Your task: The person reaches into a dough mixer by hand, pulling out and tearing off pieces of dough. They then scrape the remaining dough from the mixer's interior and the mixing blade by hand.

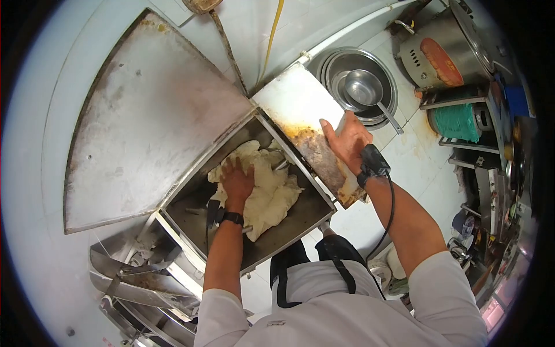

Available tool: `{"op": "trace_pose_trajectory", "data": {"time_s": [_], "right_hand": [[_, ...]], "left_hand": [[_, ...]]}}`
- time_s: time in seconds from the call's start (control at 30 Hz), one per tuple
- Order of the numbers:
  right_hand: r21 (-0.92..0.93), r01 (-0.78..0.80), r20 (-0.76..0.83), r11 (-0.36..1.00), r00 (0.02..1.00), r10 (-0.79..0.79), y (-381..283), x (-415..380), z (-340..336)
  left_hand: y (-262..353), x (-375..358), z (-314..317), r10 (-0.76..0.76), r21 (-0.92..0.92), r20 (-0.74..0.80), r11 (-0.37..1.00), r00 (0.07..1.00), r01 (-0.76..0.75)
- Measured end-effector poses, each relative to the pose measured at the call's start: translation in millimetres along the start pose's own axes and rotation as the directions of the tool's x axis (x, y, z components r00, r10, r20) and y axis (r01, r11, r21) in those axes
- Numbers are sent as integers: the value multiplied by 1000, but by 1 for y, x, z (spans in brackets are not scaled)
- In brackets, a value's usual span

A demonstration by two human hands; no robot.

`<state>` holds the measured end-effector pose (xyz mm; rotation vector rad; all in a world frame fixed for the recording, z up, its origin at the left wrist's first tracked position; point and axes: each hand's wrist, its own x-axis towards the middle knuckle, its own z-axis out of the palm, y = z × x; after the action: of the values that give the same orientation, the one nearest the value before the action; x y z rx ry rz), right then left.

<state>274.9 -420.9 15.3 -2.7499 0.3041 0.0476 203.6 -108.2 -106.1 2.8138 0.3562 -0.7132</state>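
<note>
A pale mass of dough (269,194) lies in the steel tub (193,234) of what looks like a dough mixer. My left hand (236,182) presses flat on the dough's upper left, fingers spread. Metal rods (282,165) poke out of the dough at its right and lower edges. My right hand (348,141) rests on the mixer's white, rust-stained side housing (300,104), thumb apart from the fingers, holding nothing I can see. Its fingertips reach the housing's far edge, partly out of sight. The large metal lid (150,121) stands raised at the tub's left.
Nested steel bowls (330,75) with a long-handled ladle (364,88) stand on the tiled floor beyond the housing. On the right, a big steel pot (448,52) and a rack (485,144) hold assorted items. Metal equipment (139,272) stands at lower left. A yellow cable (272,37) hangs behind.
</note>
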Motion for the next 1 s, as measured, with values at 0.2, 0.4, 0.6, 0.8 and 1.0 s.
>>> {"op": "trace_pose_trajectory", "data": {"time_s": [0.2, 0.4, 0.6, 0.8, 1.0], "right_hand": [[-16, -3, 8, 1000, 1000, 3, -2, 1, -2], [19, -40, 90, 999, 995, 39, -5, 2, -6], [17, 19, -4, 1000, 1000, -19, 3, 2, 3], [61, 12, 46, 998, 999, -15, 2, 3, -1], [46, 27, -5, 999, 1000, -27, 5, 3, 4]], "left_hand": [[63, 43, 59, 308, 111, 134, 940, 942, -323], [97, 62, 103, 328, -382, 165, 891, 930, -247], [93, 68, 103, 148, -488, -44, 860, 988, -151], [99, 54, 26, 386, -170, 205, 919, 899, -356], [93, 23, -3, 403, -8, -2, 915, 915, -403]]}}
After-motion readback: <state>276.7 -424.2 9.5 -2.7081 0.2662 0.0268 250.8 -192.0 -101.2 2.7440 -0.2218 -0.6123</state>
